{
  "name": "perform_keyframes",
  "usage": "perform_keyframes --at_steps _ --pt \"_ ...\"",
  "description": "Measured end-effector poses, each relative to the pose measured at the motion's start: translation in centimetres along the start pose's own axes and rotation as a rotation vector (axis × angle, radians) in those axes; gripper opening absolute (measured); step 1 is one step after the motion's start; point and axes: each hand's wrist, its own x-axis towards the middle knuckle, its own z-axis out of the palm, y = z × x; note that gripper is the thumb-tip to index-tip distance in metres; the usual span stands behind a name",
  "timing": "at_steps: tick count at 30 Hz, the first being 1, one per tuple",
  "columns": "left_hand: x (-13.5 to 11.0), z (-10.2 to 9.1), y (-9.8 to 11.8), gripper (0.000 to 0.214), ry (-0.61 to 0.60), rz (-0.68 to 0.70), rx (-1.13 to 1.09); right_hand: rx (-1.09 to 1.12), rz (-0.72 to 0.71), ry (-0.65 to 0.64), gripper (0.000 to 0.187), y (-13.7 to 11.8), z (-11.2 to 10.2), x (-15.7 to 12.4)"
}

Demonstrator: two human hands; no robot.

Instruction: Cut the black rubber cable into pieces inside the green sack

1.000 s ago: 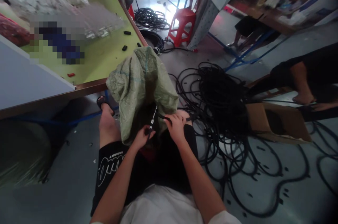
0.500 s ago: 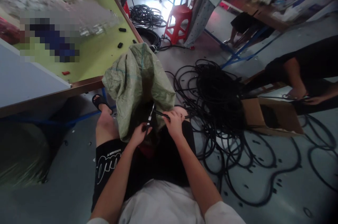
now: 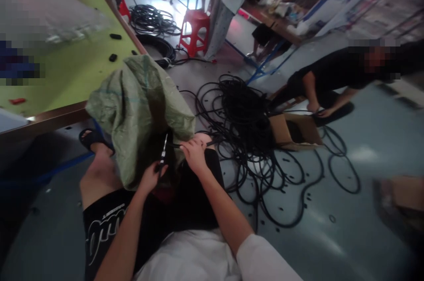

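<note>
I sit on the floor with a green woven sack point(image 3: 139, 113) standing between my knees. My left hand point(image 3: 150, 178) grips a thin cutting tool point(image 3: 163, 157) with a metal tip, held upright at the sack's mouth. My right hand point(image 3: 194, 156) pinches a black cable point(image 3: 212, 142) that runs from the sack's opening toward a large tangled pile of black cable point(image 3: 245, 117) on the floor to my right. The tool's tip meets the cable end just left of my right fingers.
A yellow-green table point(image 3: 76, 69) with small black parts stands at the left. An open cardboard box point(image 3: 294, 128) lies beyond the cable pile. A seated person in black point(image 3: 331, 77) works at the right. A red stool point(image 3: 194, 31) and more cable coils sit farther back.
The view has swung to the right and blurred, showing more of the floor and the person at the right. My hands keep the same hold on the tool and cable.
</note>
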Motion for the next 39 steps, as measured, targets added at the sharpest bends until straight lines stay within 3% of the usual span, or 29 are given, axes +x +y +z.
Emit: perform_keyframes --at_steps 15,24,32,39 --pt "1.0 0.1 -0.5 0.054 -0.082 0.026 0.044 -0.035 0.038 -0.029 0.031 1.0 0.2 0.2" --pt "0.8 0.8 0.2 0.064 -0.041 -0.077 0.052 0.063 0.026 0.028 0.019 0.6 0.0 -0.1" --pt "1.0 0.2 0.0 0.064 -0.100 -0.076 0.156 0.062 0.059 0.016 0.016 0.9 -0.1 -0.2" --pt "1.0 0.6 -0.2 0.067 -0.016 -0.096 0.086 0.058 0.024 -0.001 0.024 0.8 -0.4 -0.2"
